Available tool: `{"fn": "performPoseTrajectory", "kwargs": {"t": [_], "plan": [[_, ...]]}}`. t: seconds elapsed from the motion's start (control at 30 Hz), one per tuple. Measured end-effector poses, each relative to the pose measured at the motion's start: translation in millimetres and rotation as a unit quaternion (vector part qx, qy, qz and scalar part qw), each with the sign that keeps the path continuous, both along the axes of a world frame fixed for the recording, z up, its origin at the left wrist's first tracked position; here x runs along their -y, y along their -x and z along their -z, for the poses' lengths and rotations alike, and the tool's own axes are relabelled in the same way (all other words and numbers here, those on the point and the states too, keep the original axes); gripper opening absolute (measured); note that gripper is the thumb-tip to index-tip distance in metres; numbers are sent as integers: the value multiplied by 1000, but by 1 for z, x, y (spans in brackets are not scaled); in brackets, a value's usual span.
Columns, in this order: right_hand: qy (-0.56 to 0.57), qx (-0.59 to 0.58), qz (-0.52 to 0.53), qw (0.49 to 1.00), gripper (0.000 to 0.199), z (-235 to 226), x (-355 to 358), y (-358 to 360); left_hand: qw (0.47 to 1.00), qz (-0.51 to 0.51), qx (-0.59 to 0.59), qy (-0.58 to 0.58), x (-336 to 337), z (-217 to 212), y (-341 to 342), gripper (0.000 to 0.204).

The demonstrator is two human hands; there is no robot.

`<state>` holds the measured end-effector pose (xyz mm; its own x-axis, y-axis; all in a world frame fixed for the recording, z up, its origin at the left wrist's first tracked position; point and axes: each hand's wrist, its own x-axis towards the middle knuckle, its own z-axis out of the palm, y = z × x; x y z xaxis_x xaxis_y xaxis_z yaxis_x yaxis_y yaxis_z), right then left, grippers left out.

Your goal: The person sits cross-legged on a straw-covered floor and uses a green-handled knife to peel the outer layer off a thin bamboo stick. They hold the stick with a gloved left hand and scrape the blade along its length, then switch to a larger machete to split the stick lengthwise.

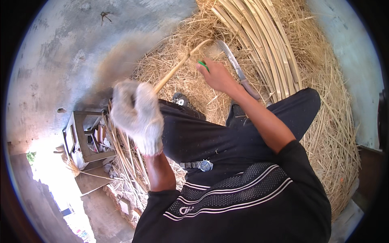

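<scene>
My left hand (139, 115), in a white work glove, is closed around the near end of a pale bamboo strip (172, 73). The strip slants up and away to the right, with a knot along it and a bent far end above the straw. Bare and closed, my right hand (219, 76) grips a small tool with a green handle (204, 66); its working part cannot be made out. That hand is to the right of the strip, apart from it. Beyond my right wrist a long curved knife (231, 60) with a dark handle lies on the straw.
A bundle of split bamboo strips (267, 44) lies at the far right on heaped straw shavings (324, 105). More strips (131, 162) lie at my left. A wooden frame (89, 141) stands near the grey wall (73, 60). A wristwatch (205, 165) rests on my lap.
</scene>
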<state>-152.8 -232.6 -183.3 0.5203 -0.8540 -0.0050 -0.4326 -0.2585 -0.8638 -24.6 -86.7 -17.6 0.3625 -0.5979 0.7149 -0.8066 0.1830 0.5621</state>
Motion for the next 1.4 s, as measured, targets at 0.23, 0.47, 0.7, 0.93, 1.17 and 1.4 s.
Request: {"fn": "performPoseTrajectory", "kwargs": {"t": [0.23, 0.47, 0.7, 0.93, 1.17, 1.4], "plan": [[156, 5, -50, 987, 28, -60, -71, 21, 951, -62, 253, 166, -61, -54, -34, 19], [196, 94, -66, 974, 19, -97, -106, 25, 809, -281, 496, 141, -70, -63, -38, 34], [185, 123, -1, 975, 16, -57, -92, -2, 921, -218, 298, 121, -70, -49, -50, 34], [231, 192, -25, 953, 18, -98, -119, -7, 907, -197, 346, 133, -63, -50, -33, 32], [227, 97, 23, 969, 18, -87, -104, -2, 849, -158, 498, 81, -56, -40, -25, 29], [237, 97, 49, 965, 18, -56, -79, -10, 916, -169, 346, 113, -43, -43, -19, 26]]}}
